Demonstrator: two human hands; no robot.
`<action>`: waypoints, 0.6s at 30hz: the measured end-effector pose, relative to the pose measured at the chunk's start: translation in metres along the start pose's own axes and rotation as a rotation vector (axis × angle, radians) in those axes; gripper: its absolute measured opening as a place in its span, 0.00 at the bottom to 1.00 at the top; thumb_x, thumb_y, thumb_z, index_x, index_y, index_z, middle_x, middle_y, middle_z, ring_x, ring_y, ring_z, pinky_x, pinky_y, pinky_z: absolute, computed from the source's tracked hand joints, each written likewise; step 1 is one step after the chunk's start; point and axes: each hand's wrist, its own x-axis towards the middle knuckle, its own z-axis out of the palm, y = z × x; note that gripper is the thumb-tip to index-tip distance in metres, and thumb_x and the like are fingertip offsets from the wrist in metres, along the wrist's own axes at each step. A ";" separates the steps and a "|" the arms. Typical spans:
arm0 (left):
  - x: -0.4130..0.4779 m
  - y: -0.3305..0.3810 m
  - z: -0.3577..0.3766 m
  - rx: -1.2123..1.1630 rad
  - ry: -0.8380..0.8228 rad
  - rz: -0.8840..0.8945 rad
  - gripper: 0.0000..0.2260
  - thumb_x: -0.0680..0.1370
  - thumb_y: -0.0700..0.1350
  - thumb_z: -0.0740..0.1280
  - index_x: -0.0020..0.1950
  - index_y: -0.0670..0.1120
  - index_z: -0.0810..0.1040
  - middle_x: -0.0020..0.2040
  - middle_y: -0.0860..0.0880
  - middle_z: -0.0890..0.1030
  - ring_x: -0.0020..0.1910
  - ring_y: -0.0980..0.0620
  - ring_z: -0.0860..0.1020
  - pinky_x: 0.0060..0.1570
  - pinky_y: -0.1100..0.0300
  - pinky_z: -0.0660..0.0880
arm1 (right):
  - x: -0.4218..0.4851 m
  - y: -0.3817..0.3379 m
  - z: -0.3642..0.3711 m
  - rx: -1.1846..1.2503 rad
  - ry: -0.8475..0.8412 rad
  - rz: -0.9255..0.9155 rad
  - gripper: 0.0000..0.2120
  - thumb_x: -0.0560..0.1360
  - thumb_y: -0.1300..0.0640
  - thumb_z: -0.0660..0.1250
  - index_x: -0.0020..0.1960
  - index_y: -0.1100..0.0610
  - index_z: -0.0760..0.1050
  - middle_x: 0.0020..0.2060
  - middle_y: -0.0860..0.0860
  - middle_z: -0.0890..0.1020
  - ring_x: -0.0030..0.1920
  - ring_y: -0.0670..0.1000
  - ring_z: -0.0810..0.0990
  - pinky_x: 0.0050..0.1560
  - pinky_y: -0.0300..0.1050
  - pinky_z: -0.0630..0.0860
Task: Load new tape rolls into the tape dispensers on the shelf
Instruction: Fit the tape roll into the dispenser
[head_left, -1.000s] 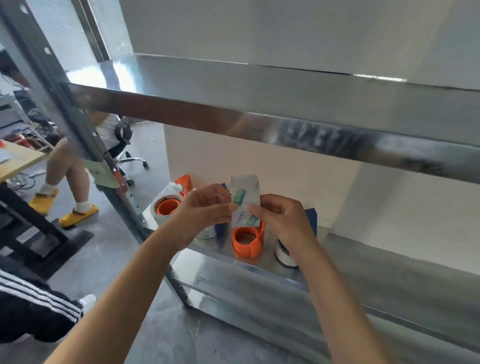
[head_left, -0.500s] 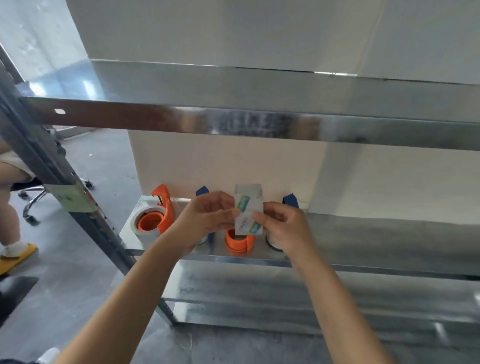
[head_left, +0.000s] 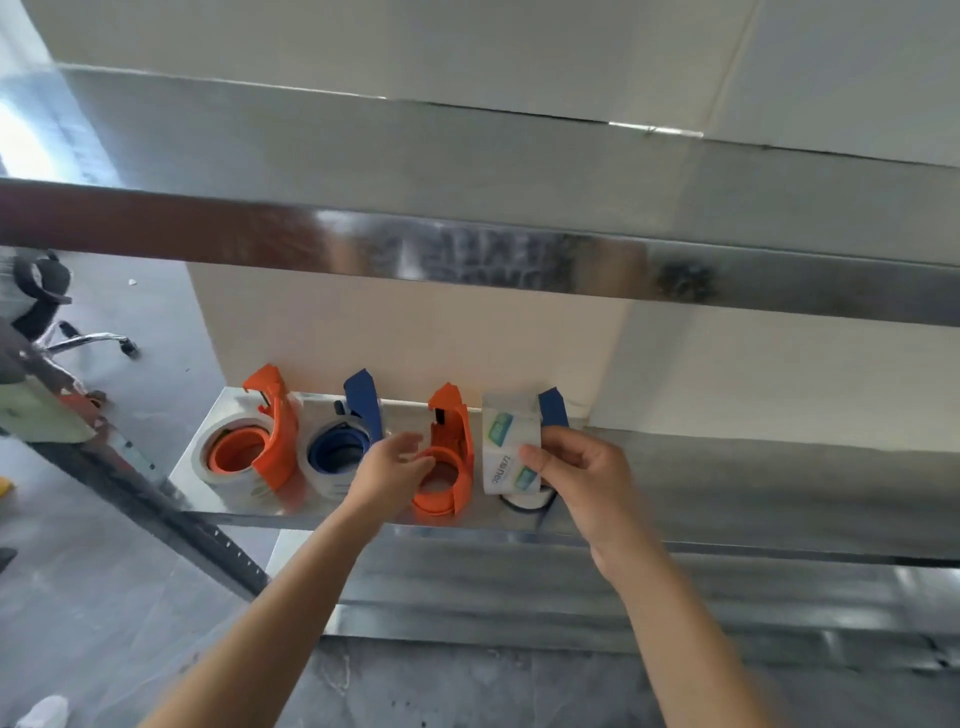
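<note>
At the front edge of the shelf (head_left: 727, 483), the right hand (head_left: 582, 467) pinches a labelled tape roll (head_left: 511, 449); the left hand (head_left: 395, 467), fingers loosely open, should steady the empty orange dispenser (head_left: 460, 447) first.

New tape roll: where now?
Head view, centre-right: right hand holds the tape roll beside the empty orange dispenser, in front of the rightmost blue dispenser.

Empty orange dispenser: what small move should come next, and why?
Probably the left hand should close on the empty orange dispenser to steady it: its ring holds no roll, the open hand is at its rim, and the right hand holds the new tape roll just beside it.
</note>
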 end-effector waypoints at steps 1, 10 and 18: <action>0.005 -0.009 0.006 0.015 0.007 -0.040 0.20 0.76 0.40 0.67 0.68 0.42 0.72 0.60 0.45 0.78 0.53 0.49 0.78 0.53 0.57 0.76 | 0.000 0.004 -0.001 0.005 -0.002 0.019 0.07 0.72 0.63 0.71 0.43 0.51 0.83 0.38 0.45 0.87 0.40 0.43 0.85 0.37 0.34 0.78; 0.026 -0.039 0.035 0.106 0.056 -0.184 0.07 0.71 0.41 0.65 0.48 0.45 0.78 0.41 0.45 0.82 0.42 0.45 0.81 0.46 0.51 0.79 | 0.004 0.030 -0.011 -0.059 -0.015 0.091 0.05 0.72 0.60 0.71 0.45 0.51 0.83 0.43 0.47 0.87 0.46 0.47 0.85 0.48 0.42 0.81; 0.038 -0.023 0.033 -0.203 0.018 -0.318 0.14 0.71 0.42 0.72 0.55 0.44 0.76 0.48 0.43 0.82 0.46 0.45 0.81 0.48 0.50 0.80 | 0.007 0.030 -0.016 -0.035 0.009 0.106 0.05 0.72 0.60 0.72 0.45 0.51 0.84 0.43 0.46 0.87 0.46 0.46 0.85 0.44 0.37 0.79</action>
